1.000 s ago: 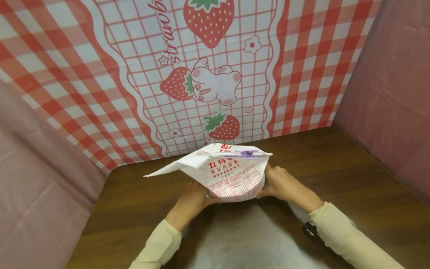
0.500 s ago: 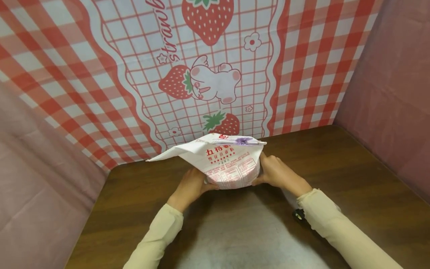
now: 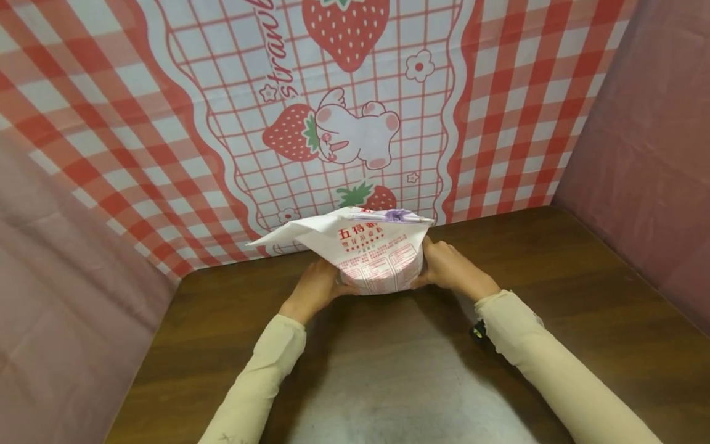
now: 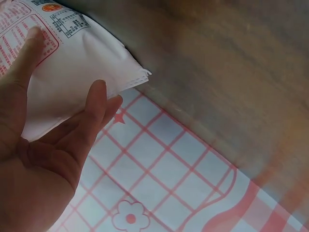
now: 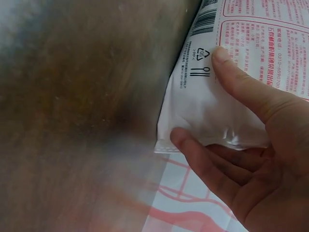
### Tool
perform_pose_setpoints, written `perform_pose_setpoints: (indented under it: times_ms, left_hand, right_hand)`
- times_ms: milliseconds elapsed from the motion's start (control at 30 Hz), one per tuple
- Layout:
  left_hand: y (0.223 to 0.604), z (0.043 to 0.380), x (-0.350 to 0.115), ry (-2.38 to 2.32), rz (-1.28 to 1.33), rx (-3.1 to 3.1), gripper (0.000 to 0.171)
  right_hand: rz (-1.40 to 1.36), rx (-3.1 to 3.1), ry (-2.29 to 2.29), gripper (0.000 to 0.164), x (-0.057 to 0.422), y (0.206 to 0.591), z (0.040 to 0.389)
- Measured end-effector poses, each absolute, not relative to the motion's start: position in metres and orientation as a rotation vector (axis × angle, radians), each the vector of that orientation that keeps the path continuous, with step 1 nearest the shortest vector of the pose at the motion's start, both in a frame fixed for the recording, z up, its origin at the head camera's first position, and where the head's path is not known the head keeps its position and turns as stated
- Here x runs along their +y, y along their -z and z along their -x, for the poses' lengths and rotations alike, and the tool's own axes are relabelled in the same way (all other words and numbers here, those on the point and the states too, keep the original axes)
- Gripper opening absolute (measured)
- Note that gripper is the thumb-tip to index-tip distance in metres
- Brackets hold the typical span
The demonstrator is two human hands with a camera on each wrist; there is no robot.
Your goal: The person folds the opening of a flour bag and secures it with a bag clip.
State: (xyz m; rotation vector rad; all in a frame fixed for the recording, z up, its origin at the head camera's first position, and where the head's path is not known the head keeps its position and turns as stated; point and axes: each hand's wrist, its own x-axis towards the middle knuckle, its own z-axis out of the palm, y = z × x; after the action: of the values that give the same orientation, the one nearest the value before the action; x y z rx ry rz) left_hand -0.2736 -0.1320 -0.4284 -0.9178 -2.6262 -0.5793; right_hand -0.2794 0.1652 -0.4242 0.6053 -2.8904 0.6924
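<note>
A white flour bag (image 3: 377, 262) with red printing stands upright near the back of the table. Its top is folded over and held by a purple and white clip (image 3: 396, 215), with a loose corner sticking out to the left. My left hand (image 3: 315, 290) grips the bag's left side, thumb on the printed front (image 4: 29, 53). On the opposite side my right hand (image 3: 452, 268) holds it the same way, and its thumb presses near the small printed symbols in the right wrist view (image 5: 236, 82). The fingertips behind the bag are partly hidden. Whether its base touches the table cannot be told.
A brown wooden table (image 3: 560, 320) spreads beneath the arms. Right behind the bag hangs a red and white strawberry cloth (image 3: 355, 117). Pink curtains (image 3: 61, 296) close off the left and right sides. A small dark object (image 3: 477, 331) sits by the right sleeve.
Both hands have moved the bag forward, away from the person, closer to the strawberry cloth. Both arms reach out further. The grip on the bag looks the same.
</note>
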Motion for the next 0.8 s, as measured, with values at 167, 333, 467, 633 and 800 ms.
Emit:
perform_pose_setpoints:
  times_ms: [167,333,467,633,800]
  left_hand:
    - [0.428,0.287,-0.130,0.567,0.866,-2.699,0.078]
    - [0.429,0.302,-0.131,0.543,0.864,-2.715,0.072]
    - [0.436,0.303,-0.137,0.574,0.793,-2.733,0.071]
    - [0.446,0.283,-0.145,0.650,0.733,-2.764,0.076]
    - [0.442,0.239,-0.161,0.555,0.751,-2.724,0.084]
  right_hand:
    - [-0.600,-2.890,-0.691,0.088,0.167,0.428,0.291]
    - [-0.559,-2.882,-0.707,0.097,0.167,0.432,0.304]
    - [-0.612,-2.858,-0.748,0.091,0.164,0.438,0.309]
    - [-0.746,-2.787,-0.784,0.073,0.171,0.449,0.294]
    - [-0.791,-2.703,-0.687,0.072,0.202,0.452,0.252]
